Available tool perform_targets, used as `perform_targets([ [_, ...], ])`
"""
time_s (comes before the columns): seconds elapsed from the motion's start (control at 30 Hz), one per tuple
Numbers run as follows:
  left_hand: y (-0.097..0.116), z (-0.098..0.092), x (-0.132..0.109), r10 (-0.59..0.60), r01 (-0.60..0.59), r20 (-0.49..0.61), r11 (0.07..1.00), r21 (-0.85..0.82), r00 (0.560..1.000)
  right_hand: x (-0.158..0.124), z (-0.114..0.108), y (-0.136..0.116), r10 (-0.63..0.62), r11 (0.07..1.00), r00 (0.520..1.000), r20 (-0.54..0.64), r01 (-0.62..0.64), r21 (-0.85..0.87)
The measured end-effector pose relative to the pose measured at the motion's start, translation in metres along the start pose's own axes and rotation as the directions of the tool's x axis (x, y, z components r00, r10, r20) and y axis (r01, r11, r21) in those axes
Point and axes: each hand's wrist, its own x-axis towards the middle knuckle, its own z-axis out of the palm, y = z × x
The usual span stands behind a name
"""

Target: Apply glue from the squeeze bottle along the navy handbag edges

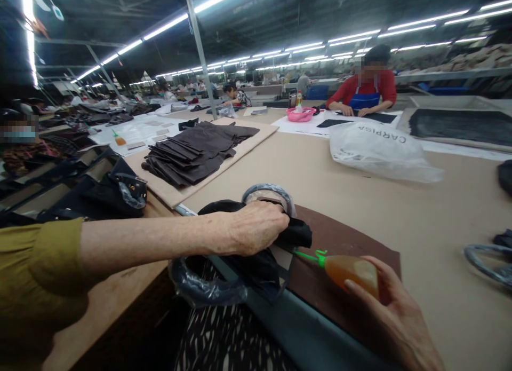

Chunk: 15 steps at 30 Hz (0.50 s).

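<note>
- From here I see the left hand (258,229) gripping the black bag (256,267) by its cloth, fingers bunched tight.
- The right hand (394,299) is wrapped around an amber bottle (348,272), its green nozzle pointing at the bag.
- That bag sits at the near edge of the table (424,216), beside a brown sheet (360,240), plastic-wrapped handles (210,292) showing.
- Beyond, dark pieces (192,152) lie stacked on a board (244,149).

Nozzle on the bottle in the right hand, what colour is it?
The nozzle is bright green; head view shows it.
</note>
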Motion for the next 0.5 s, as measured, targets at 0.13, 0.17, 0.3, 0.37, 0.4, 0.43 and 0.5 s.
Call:
perform_targets([
  [0.13, -0.002, 0.003, 0.002, -0.031, 0.031, -0.016, 1.0, -0.008, 0.999, -0.001, -0.002, -0.007, 0.028, 1.0, 1.0, 0.006, -0.028, 0.002],
  [0.17, -0.003, 0.003, 0.002, -0.033, 0.033, -0.024, 0.999, -0.008, 0.999, -0.001, -0.002, -0.008, 0.034, 0.999, 0.999, 0.008, -0.034, 0.004],
  [0.3, -0.009, 0.007, 0.005, -0.009, 0.008, -0.073, 1.0, -0.005, 0.997, 0.004, -0.001, -0.007, 0.046, 0.999, 0.999, -0.005, -0.046, 0.022],
  [0.37, -0.012, 0.007, 0.006, -0.014, 0.013, -0.073, 1.0, -0.015, 0.997, 0.006, 0.0, -0.005, 0.051, 0.998, 0.999, -0.012, -0.051, 0.03],
  [0.4, -0.013, 0.007, 0.007, -0.023, 0.021, -0.067, 0.999, -0.026, 0.997, 0.007, 0.001, -0.005, 0.055, 0.998, 0.998, -0.011, -0.055, 0.036],
  [0.43, -0.014, 0.008, 0.007, -0.033, 0.03, -0.063, 0.999, -0.039, 0.997, 0.008, 0.001, -0.005, 0.06, 0.997, 0.998, -0.005, -0.059, 0.045],
  [0.5, -0.017, 0.009, 0.008, -0.042, 0.037, -0.065, 0.997, -0.073, 0.997, 0.007, 0.002, -0.006, 0.067, 0.995, 0.998, 0.014, -0.068, 0.071],
])
